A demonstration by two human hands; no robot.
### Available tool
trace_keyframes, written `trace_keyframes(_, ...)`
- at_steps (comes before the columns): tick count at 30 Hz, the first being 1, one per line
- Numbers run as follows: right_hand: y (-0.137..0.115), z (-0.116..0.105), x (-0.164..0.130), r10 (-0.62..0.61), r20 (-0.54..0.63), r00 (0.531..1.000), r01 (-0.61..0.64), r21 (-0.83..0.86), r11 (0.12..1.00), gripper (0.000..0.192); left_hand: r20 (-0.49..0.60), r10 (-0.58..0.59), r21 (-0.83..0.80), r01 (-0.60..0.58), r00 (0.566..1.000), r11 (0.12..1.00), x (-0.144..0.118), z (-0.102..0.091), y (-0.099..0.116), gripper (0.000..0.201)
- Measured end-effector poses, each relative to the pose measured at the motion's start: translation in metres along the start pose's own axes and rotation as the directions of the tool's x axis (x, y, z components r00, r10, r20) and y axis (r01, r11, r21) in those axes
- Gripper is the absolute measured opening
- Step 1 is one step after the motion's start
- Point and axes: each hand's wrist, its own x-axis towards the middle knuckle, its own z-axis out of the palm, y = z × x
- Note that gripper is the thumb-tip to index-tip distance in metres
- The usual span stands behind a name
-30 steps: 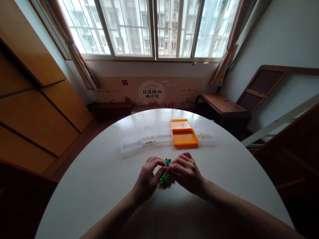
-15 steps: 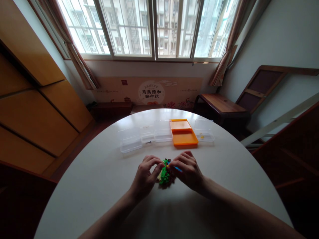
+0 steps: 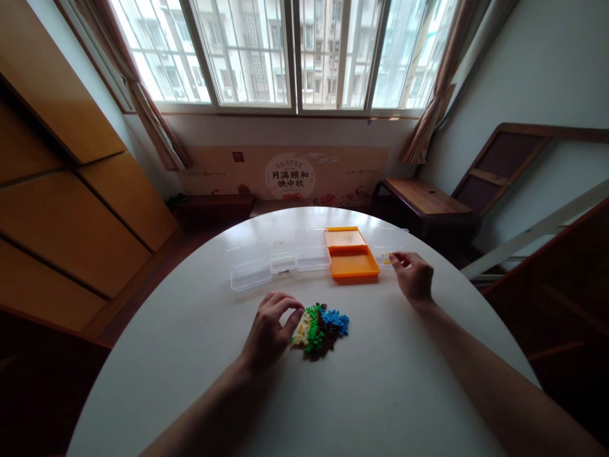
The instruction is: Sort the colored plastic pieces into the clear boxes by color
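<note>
A mixed pile of small building bricks (image 3: 314, 331), green, blue, brown, cream and yellow, lies on the white table. My left hand (image 3: 272, 327) is at the pile's left edge, thumb and index finger pinched together; what they hold, if anything, is too small to make out. Farther right, my right hand (image 3: 415, 277) reaches over the front of a clear plastic box (image 3: 399, 239) with its lid up. Its fingertips are pinched on a tiny yellow brick (image 3: 390, 255). A few other yellow bricks (image 3: 385, 261) lie inside that box.
An open orange box (image 3: 354, 277) stands left of the yellow bricks' box. Several clear open boxes (image 3: 250, 279) line up farther left; one holds a few dark bits. The round white table (image 3: 190, 355) curves away beneath a window, with a wooden chair (image 3: 423, 197) beyond its right side.
My right hand has left the pile and moved right and away to the clear box. My left hand has shifted slightly left, and more of the pile's blue and cream bricks now show.
</note>
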Motion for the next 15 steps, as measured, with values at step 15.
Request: trace_keyframes(15, -0.036, -0.001, -0.017, -0.085, 0.088, 0.992, 0.074, 0.121, 0.99, 0.021, 0.186, -0.018, 0.067, 0.006, 0.982, 0.998, -0.001, -0.007, -0.011, 0.025)
